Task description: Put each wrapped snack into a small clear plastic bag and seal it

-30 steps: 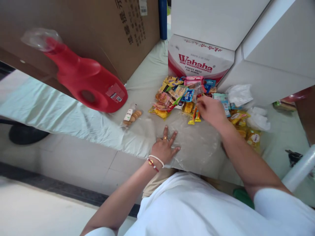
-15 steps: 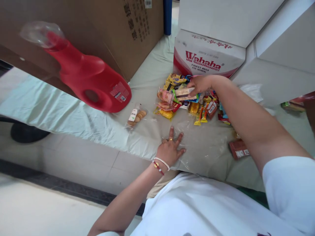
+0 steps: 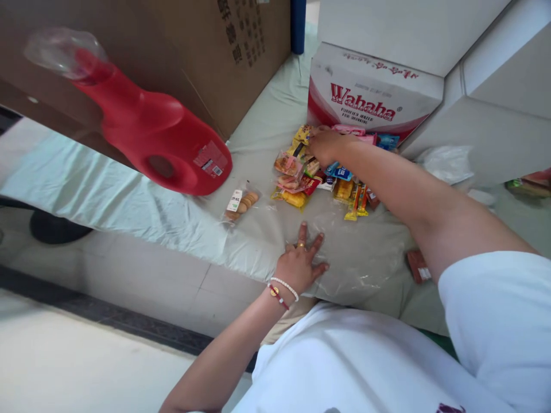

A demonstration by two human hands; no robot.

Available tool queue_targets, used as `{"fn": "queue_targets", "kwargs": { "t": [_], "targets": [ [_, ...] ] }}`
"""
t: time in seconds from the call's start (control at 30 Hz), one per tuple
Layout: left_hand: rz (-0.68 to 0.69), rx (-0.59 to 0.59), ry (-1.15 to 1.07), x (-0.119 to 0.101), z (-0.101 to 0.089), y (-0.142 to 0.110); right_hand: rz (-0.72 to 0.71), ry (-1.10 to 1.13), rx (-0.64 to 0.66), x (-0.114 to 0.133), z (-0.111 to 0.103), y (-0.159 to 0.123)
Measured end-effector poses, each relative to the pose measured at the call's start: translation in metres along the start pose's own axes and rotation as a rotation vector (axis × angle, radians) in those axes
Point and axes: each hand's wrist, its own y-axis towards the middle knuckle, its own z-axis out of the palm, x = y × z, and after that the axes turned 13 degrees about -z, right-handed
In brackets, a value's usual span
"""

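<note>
My left hand (image 3: 297, 265) lies flat, fingers spread, on a clear plastic bag (image 3: 361, 258) stretched over the pale green cloth. In the pile of small wrapped snacks, my right hand (image 3: 325, 146) reaches to the back left, fingers bent down by a yellow snack packet (image 3: 302, 136). Its fingertips are partly hidden, so what they grip, if anything, does not show. Nearer me are a yellow-wrapped cake (image 3: 293, 198), a blue packet (image 3: 342, 172) and two thin yellow-and-orange sticks (image 3: 356, 203). A clear pack of round biscuits (image 3: 241, 203) lies apart, left of the pile.
A large red jug (image 3: 159, 137) with plastic over its neck stands at left against a brown carton (image 3: 185, 46). Behind the snacks is a white-and-red Wahaha box (image 3: 370, 97). A brown packet (image 3: 416, 266) lies under my right arm, and crumpled white plastic (image 3: 447, 162) beyond it.
My right hand has moved from the pile's right side across to its back left. A pale wafer-like packet under its fingers half a second ago is now mostly hidden. My left hand stays spread.
</note>
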Motion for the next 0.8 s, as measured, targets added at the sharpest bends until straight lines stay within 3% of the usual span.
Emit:
{"fn": "queue_targets", "kwargs": {
  "t": [0.1,0.17,0.23,0.3,0.4,0.47,0.53,0.67,0.8],
  "targets": [
    [-0.001,0.020,-0.028,0.000,-0.003,-0.002,-0.085,-0.179,0.108,0.016,-0.037,-0.038],
    [-0.011,0.039,-0.055,-0.002,-0.004,-0.007,0.002,-0.301,0.061,0.033,-0.063,-0.079],
    [-0.024,0.071,-0.084,-0.006,-0.003,-0.014,0.107,-0.298,-0.014,0.056,-0.074,-0.127],
    [-0.047,0.103,-0.109,-0.012,0.000,-0.021,0.185,-0.048,-0.006,0.084,-0.063,-0.174],
    [-0.084,0.117,-0.106,-0.018,0.004,-0.032,0.248,0.193,0.116,0.122,-0.015,-0.234],
    [-0.104,0.096,-0.075,-0.019,0.006,-0.036,0.287,0.119,0.147,0.134,0.016,-0.269],
    [-0.132,0.070,-0.024,-0.019,0.007,-0.039,0.336,-0.006,0.176,0.133,0.035,-0.300],
    [-0.180,0.078,0.070,-0.020,0.009,-0.041,0.443,-0.143,0.192,0.118,0.032,-0.347],
    [-0.188,0.080,0.098,-0.024,0.011,-0.043,0.419,-0.161,0.136,0.122,0.023,-0.344]
  ]
}}
